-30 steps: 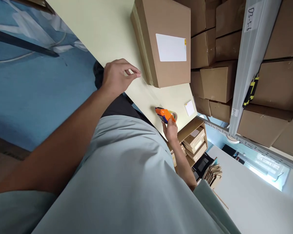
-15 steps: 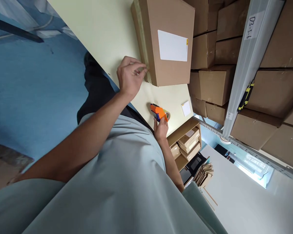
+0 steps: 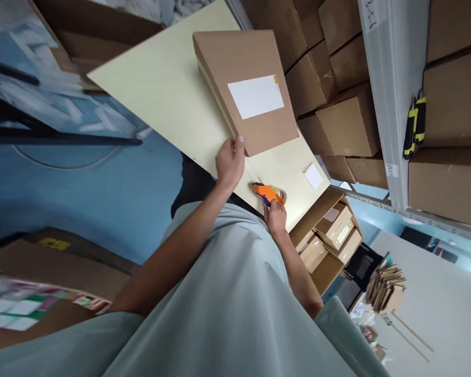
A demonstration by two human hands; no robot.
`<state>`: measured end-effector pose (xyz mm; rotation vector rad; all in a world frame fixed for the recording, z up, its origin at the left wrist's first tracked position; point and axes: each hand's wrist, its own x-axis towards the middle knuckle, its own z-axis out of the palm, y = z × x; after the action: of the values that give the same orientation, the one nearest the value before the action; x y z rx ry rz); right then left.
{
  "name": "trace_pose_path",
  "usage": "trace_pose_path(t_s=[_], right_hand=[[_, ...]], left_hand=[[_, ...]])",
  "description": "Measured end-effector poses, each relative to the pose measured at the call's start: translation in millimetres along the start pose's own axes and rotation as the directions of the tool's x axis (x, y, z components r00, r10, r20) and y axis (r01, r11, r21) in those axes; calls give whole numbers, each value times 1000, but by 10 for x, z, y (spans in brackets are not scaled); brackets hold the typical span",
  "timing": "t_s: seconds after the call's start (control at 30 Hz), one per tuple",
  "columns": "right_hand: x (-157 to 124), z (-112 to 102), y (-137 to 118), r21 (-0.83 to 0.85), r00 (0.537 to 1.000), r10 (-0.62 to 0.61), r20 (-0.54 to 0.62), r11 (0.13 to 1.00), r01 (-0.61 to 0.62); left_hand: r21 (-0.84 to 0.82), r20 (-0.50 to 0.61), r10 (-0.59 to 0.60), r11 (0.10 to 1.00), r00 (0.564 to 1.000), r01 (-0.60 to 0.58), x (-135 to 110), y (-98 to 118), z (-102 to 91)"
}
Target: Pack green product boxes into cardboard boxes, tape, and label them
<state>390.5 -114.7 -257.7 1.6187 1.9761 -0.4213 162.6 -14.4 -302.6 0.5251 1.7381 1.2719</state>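
A brown cardboard box (image 3: pixel 265 125) with a white label (image 3: pixel 256 97) lies on the pale tabletop. My left hand (image 3: pixel 231 163) is at its near corner, fingers curled against the taped side and thumb at the edge. Lower right of the box, my right hand (image 3: pixel 275 215) is closed around an orange tape dispenser (image 3: pixel 267 192), which has a tape roll (image 3: pixel 282 195) on it. A faint pale strip seems to run from the dispenser toward the box; its end is hidden.
A small white card pad (image 3: pixel 313 176) lies on the table (image 3: pixel 157 99). Stacked cartons (image 3: pixel 339 128) fill the shelf alongside, and yellow-black cutters (image 3: pixel 415 125) rest on its beam (image 3: pixel 394 94). An open carton (image 3: pixel 317 217) holding smaller boxes stands past the table's end.
The view has swung, showing more of the table's far end. My left thumb and fingers have shifted from a pinch beside the box's taped side to its corner. The dispenser stays in my right hand.
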Motion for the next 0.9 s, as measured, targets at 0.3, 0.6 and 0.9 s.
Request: trace_pose_path(t_s=[0.3,0.6,0.9], right_hand=[[-15,-98,-100,156,994,-100,40,983,93],[-59,-64,-267,362,974,-227,-18,906,218],[169,-74,1105,264,999,-25,-29,964,32]], left_hand=[[214,152,152,960,977,-182,272,-4,85],[454,420,27,860,907,-235,596,245,-427],[499,444,-46,843,895,-204,500,382,-403]])
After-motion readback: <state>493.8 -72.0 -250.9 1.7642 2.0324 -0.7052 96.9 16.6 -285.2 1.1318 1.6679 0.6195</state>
